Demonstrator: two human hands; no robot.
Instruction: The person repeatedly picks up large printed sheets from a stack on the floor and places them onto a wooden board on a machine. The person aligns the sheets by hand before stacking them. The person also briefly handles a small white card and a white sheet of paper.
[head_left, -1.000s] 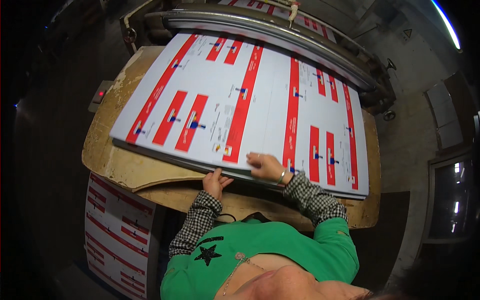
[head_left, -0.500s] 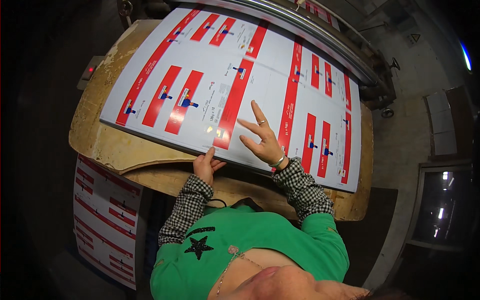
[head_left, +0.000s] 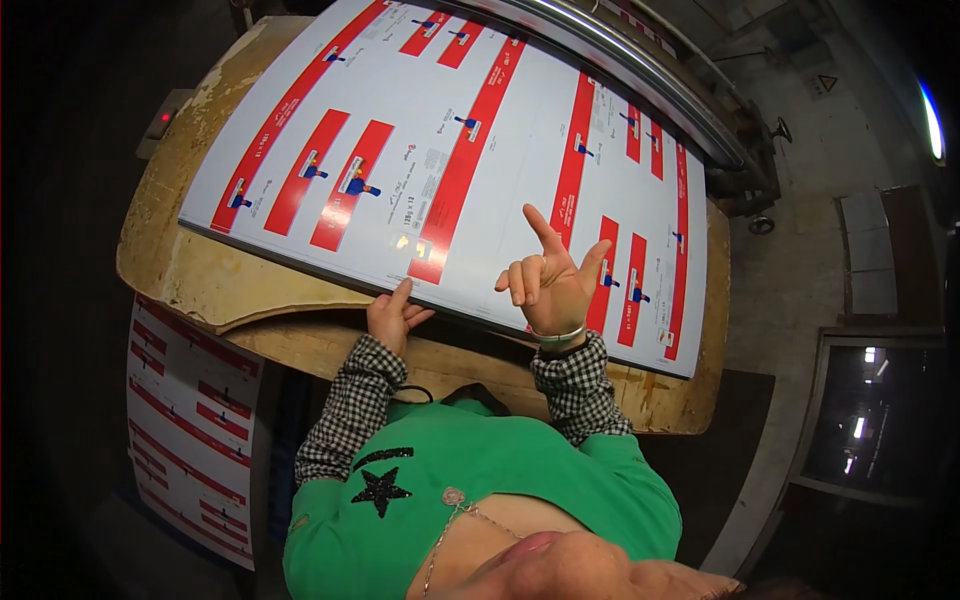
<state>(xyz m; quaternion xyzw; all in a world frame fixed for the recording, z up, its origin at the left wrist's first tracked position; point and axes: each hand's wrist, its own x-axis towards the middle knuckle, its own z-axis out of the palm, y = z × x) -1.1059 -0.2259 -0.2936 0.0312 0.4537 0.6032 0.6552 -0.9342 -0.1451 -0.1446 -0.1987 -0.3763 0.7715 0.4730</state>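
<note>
Lifted off the sheets since earlier, right hand hovers open and empty above their near edge, while left hand pinches that edge, sheets stretching far-right.

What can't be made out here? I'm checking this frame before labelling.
- Head view: sheets, far end cut off by the top edge.
- Left hand: fingertips hidden under the stack's near edge.
- Lower stack: partly hidden by the table.
- Small print: too small.
</note>
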